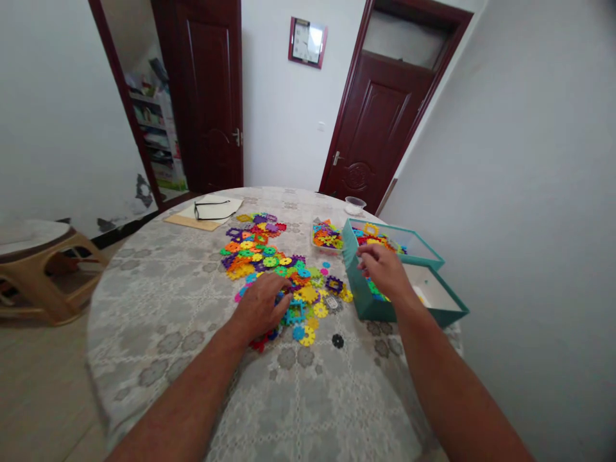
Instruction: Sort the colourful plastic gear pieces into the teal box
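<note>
My left hand point(264, 300) rests on a spread-out heap of colourful plastic gear-shaped pieces point(270, 262). Its fingers bend over the pieces, thumb apart from the index finger, and a blue piece point(295, 311) lies beside the thumb. Over the near compartment of a teal box point(360, 298) hangs my right hand point(382, 268). Its fingers are loosely bent with small gaps, and no piece shows between them. Green pieces point(376, 291) lie in that compartment, partly hidden by this hand. Several yellow pieces point(308, 336) and a black piece point(337, 341) lie between box and left hand.
A clear tub point(327, 236) of mixed pieces stands left of the box, whose far compartment holds more pieces. Glasses point(212, 210) lie on papers at the far left of the cloth-covered table point(158, 282). Behind is a small clear bowl point(355, 204); a stool point(48, 276) stands left.
</note>
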A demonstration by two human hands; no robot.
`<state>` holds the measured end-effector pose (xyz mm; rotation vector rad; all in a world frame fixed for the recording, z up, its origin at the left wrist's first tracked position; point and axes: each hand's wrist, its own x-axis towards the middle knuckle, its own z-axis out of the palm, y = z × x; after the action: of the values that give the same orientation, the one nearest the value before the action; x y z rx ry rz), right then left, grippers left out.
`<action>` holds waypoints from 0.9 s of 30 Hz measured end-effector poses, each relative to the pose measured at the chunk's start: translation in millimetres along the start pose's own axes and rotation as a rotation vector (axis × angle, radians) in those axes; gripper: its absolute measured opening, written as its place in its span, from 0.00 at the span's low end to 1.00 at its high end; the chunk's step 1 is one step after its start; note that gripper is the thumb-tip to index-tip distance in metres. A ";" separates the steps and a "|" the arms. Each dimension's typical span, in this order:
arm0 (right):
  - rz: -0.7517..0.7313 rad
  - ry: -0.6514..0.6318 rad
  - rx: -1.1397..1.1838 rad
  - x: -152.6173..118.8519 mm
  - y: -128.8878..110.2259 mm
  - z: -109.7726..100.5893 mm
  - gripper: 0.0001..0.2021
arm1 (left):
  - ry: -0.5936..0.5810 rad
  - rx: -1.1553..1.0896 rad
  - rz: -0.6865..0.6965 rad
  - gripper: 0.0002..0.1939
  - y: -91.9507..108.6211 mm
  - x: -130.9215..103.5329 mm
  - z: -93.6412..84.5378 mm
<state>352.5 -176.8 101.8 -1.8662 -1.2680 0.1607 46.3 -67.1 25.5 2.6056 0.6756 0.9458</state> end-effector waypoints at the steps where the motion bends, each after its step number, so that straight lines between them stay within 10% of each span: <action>1: -0.037 -0.108 -0.064 -13.0 -5.3 9.7 0.15 | -0.020 -0.003 0.022 0.08 0.1 -0.3 0.0; 5: -0.188 -0.345 -0.414 -52.7 -19.7 50.2 0.15 | -0.075 0.018 0.062 0.09 -0.2 -1.6 0.2; 12: 0.008 -0.243 -0.806 -68.3 -18.1 92.8 0.26 | -0.087 0.047 0.062 0.09 0.3 -0.3 1.0; 27: -0.032 -0.154 -0.518 -66.7 4.5 99.0 0.11 | -0.078 0.059 0.080 0.09 -3.2 -0.3 5.2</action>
<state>271.6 -175.1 14.0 -2.3021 -1.5513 -0.0503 48.5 -65.1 20.2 2.7237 0.5920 0.8538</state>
